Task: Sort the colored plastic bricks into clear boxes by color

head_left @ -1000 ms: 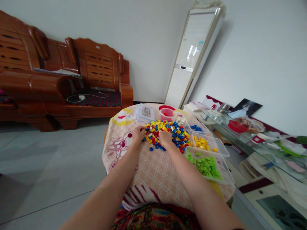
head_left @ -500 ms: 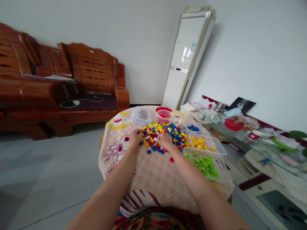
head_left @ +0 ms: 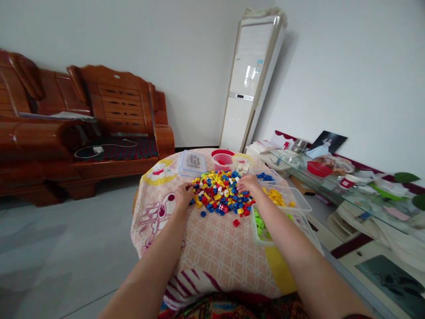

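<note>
A heap of mixed toy building bricks (head_left: 215,195) in red, yellow, blue and white lies on a round, cloth-covered table (head_left: 212,252). At its left edge my left hand (head_left: 183,195) rests with curled fingers; anything between them is hidden. My right hand (head_left: 249,183) is over the heap's right side, fingers pinched at a small white brick (head_left: 237,179). Just beyond that hand sit several white bricks (head_left: 244,167). Close by on the right are clear boxes of blue bricks (head_left: 264,177), yellow bricks (head_left: 275,197) and green bricks (head_left: 260,225), the last partly covered by my right forearm.
Behind the heap stand a pink bowl (head_left: 223,160) with red pieces and a clear lidded box (head_left: 192,164). One red brick (head_left: 236,223) lies apart near the front. A cluttered glass shelf (head_left: 332,190) runs along the right; a wooden sofa (head_left: 119,110) is at left.
My right hand has moved right and away from me, from the middle of the heap towards the white bricks, with the white brick at its fingertips. My left hand stays at the left edge.
</note>
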### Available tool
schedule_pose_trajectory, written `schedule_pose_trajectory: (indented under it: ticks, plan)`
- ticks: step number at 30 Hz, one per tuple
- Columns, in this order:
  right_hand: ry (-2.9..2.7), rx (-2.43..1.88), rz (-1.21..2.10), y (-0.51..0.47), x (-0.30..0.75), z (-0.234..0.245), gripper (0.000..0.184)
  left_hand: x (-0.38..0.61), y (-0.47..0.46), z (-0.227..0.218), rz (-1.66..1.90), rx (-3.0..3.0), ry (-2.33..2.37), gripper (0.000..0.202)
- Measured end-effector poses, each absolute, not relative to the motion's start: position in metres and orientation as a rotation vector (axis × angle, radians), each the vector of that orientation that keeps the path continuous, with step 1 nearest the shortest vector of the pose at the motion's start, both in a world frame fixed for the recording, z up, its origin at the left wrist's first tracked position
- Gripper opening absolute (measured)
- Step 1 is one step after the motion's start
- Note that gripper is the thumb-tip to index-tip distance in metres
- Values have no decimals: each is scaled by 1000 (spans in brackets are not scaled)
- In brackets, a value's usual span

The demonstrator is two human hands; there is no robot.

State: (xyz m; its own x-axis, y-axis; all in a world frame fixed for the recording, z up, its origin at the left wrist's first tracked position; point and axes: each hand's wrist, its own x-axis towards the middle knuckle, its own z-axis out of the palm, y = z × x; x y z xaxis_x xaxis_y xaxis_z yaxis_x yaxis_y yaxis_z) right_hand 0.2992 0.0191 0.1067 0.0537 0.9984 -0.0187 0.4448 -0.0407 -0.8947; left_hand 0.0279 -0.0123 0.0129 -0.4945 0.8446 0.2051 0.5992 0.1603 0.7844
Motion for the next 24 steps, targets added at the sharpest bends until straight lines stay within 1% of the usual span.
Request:
schedule_pose_trajectory:
  ticks: [3, 5, 7, 9, 11, 16, 21, 24]
  plan:
    - [-1323, -1547, 841, 48, 306, 128, 31, 27, -11, 13, 1225, 1403, 2161, 32]
    - [-1279, -1531, 810, 56, 310, 132, 36, 26, -11, 14, 1222, 1414, 2153, 31]
    - [-1294, -1533, 814, 53, 311, 126, 32, 27, -10, 13, 1238, 1417, 2144, 31]
    - [-1354, -1550, 838, 42, 310, 110, 23, 28, -9, 11, 1256, 1400, 2143, 30]
    - [-1434, -1574, 867, 28, 309, 92, 18, 29, -9, 8, 1275, 1379, 2126, 31]
    - [-1631, -1618, 856, 9, 304, 63, 21, 29, -9, 6, 1284, 1388, 2095, 34]
    - [-1931, -1714, 620, 7, 298, 62, 28, 29, -11, 8, 1292, 1384, 2108, 35]
    - [-2124, -1738, 419, 3, 290, 69, 27, 30, -10, 8, 1287, 1380, 2116, 34]
